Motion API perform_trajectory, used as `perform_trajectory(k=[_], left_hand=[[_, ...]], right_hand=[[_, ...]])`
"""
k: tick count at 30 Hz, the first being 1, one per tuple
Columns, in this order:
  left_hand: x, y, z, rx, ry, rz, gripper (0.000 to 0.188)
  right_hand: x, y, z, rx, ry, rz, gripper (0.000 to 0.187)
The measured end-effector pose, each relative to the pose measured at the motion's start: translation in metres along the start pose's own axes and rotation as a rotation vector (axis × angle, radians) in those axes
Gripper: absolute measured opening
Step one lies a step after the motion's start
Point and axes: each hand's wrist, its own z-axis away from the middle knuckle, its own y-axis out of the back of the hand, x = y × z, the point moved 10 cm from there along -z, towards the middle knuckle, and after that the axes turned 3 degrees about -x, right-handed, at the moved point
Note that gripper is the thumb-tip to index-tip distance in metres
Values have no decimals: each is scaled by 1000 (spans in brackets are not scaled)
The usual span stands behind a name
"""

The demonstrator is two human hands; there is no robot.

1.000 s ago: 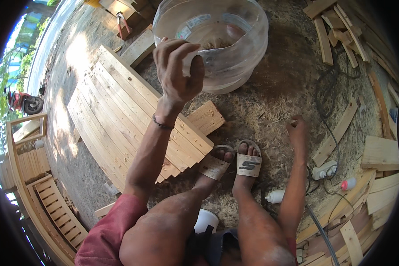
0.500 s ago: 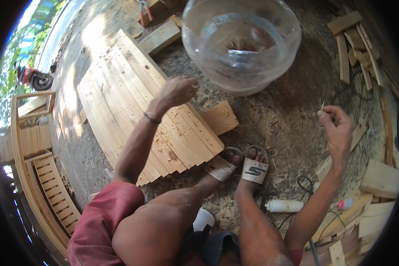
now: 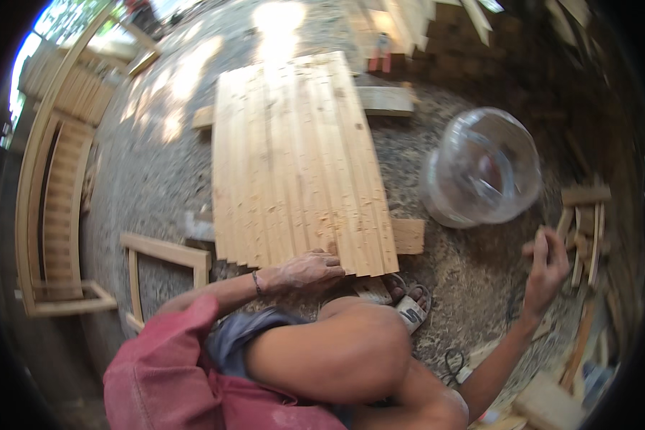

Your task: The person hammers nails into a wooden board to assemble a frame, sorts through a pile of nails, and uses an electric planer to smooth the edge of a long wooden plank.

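The plank panel (image 3: 294, 158) lies flat just ahead of my left hand (image 3: 312, 266), its long axis running away from me, the boards side by side and their near ends stepping unevenly. My left hand is the nearer one: it rests at the near end, fingers partly bent along the board ends, and I cannot tell whether they grip the wood or only touch it. My right hand (image 3: 548, 269) is raised well off to the right, clear of the panel, its fingers half curled with the thumb close to them; blur keeps me from telling whether anything small sits between them. Curled wood shavings are scattered over the boards, thickest toward the near right. Timber shows from under the panel's edges, a short block (image 3: 410, 236) at the near right and a beam (image 3: 385, 100) at the far right. The ground (image 3: 172, 193) is rough and dusty, sunlit in patches on the far left. A clear plastic tub (image 3: 443, 193) stands between the panel and a pile of offcuts (image 3: 586, 195) on the right; an open wooden frame (image 3: 166, 249) sits to the left, near my forearm.
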Motion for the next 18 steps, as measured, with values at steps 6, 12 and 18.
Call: perform_trajectory(k=[6, 12, 18], left_hand=[[-29, -3, 137, 47, 355, 80, 23], [-8, -19, 203, 251, 662, 766, 37], [-47, -70, 249, 332, 745, 718, 36]], right_hand=[[-24, 85, 85, 67, -101, 239, 29], [-197, 47, 138, -177, 85, 546, 27], [-168, -19, 211, -662, -90, 378, 30]])
